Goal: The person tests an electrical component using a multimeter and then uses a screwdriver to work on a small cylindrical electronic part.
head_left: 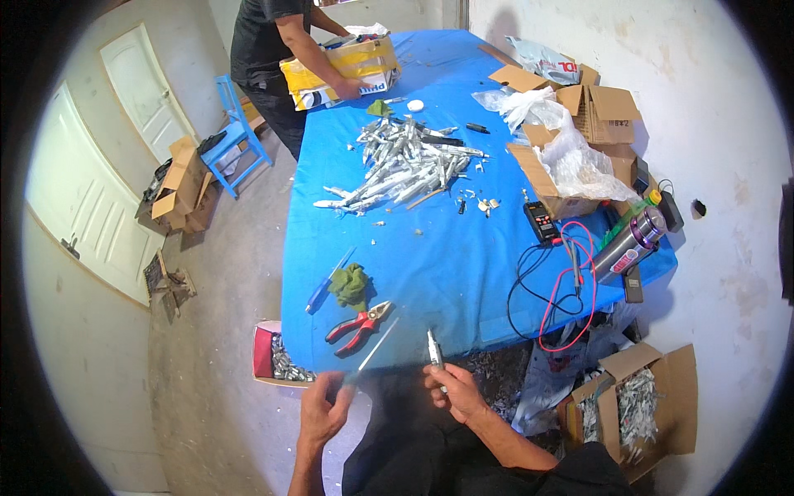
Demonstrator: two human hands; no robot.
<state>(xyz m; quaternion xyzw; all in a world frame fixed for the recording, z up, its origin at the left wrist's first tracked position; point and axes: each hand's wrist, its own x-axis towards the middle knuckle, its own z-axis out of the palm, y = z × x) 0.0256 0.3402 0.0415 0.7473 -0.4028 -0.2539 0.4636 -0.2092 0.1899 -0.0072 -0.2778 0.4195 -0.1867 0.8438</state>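
My left hand [324, 407], slightly blurred, is closed on a thin pale rod [379, 345] that points up and right over the table's near edge. My right hand [456, 392] grips a silver marker-like pen [435, 349], its light tip pointing away from me. The rod and the pen are apart. Left of the rod lie pliers [357, 329] with red and black handles, a crumpled green cloth [349, 285] and a screwdriver [321, 293] with a blue handle. Farther off, a heap of similar silver pens [405, 165] covers the middle of the blue-covered table [397, 256].
Across the table a person [273, 66] holds a yellow-and-white box [343, 70]. On the right are a meter [541, 221] with red and black leads, a steel flask [630, 244] and opened cartons [608, 112]. Boxes of small parts [263, 351] and scraps [678, 397] stand below the table edge.
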